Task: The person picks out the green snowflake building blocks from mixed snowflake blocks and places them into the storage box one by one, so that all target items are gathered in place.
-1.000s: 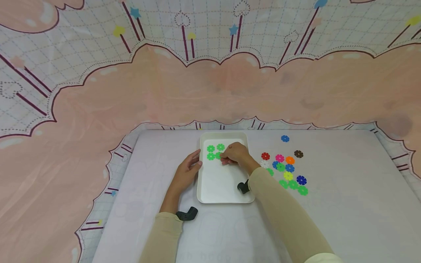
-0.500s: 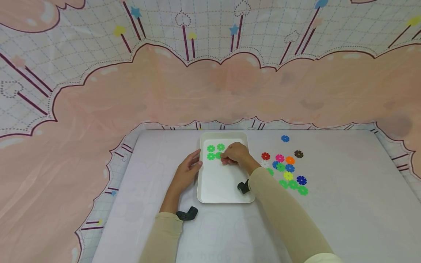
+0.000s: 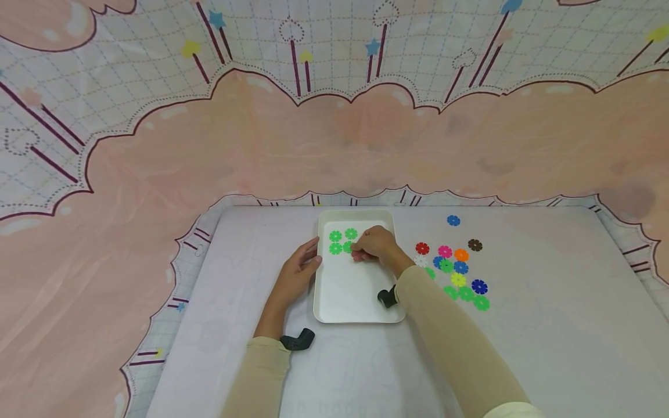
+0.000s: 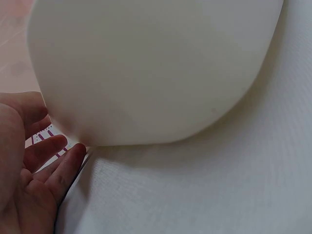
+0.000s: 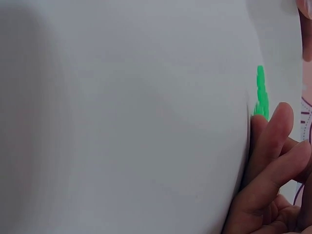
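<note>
A white rectangular tray (image 3: 352,299) lies on the white-covered table. Inside its far left part, several green snowflake discs (image 3: 335,236) form a small square block. My right hand (image 3: 377,244) reaches over the tray's right side, fingers bent, its fingertips pinching the near right green snowflake disc (image 3: 347,247) and partly covering it. In the right wrist view, the green discs (image 5: 262,92) show edge-on just beyond the fingers. My left hand (image 3: 295,277) rests against the tray's left side, thumb and fingers spread loosely. The left wrist view has its fingertips (image 4: 75,152) at the tray's outer wall (image 4: 146,97).
Right of the tray lie loose snowflake discs in several colours, among them a red one (image 3: 422,248), a yellow one (image 3: 458,280), a brown one (image 3: 474,245) and more green ones (image 3: 466,294). A blue disc (image 3: 453,220) lies farther back. A patterned cloth (image 3: 334,145) hangs behind the table.
</note>
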A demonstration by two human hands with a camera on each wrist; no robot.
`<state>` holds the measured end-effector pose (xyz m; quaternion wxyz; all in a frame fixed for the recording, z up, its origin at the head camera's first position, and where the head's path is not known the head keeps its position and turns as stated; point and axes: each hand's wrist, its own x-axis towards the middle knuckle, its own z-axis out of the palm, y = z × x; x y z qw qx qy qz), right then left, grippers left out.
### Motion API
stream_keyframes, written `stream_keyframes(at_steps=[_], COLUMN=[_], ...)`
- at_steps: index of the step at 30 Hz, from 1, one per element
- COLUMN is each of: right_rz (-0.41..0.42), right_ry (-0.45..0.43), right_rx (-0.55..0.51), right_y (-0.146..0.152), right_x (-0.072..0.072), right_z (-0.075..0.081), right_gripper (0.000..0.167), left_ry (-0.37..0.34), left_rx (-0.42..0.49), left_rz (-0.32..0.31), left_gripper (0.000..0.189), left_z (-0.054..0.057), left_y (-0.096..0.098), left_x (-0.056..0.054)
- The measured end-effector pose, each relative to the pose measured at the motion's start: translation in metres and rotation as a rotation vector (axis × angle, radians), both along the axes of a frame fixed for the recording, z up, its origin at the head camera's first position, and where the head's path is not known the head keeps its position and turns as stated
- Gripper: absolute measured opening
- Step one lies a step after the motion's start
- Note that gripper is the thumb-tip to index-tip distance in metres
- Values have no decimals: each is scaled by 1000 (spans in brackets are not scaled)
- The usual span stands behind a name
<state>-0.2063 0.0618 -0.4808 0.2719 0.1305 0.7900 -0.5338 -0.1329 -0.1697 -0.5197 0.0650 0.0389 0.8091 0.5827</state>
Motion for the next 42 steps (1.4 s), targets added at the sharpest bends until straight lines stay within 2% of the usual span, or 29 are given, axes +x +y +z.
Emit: stream_keyframes(at_steps=[13,22,31,38,42], right_rz=[29,95,208,259,277], right_ry=[-5,10,87,133,173], right_rx=[-8,-73,-26,-74,-66], right_y=[2,7,14,23,32], right_x=[0,0,-2,-3,-2], right_z=[1,10,25,41,52], right_gripper=[13,22,20,17,17], left_ry=[5,23,5,0,4], left_rx=[5,24,36,30,21], left_rz=[-3,-16,-18,-13,-13], left_gripper=[51,52,55,54,53], left_z=[-1,0,2,1,1], left_y=[0,0,0,0,1], left_x=[0,0,1,0,0])
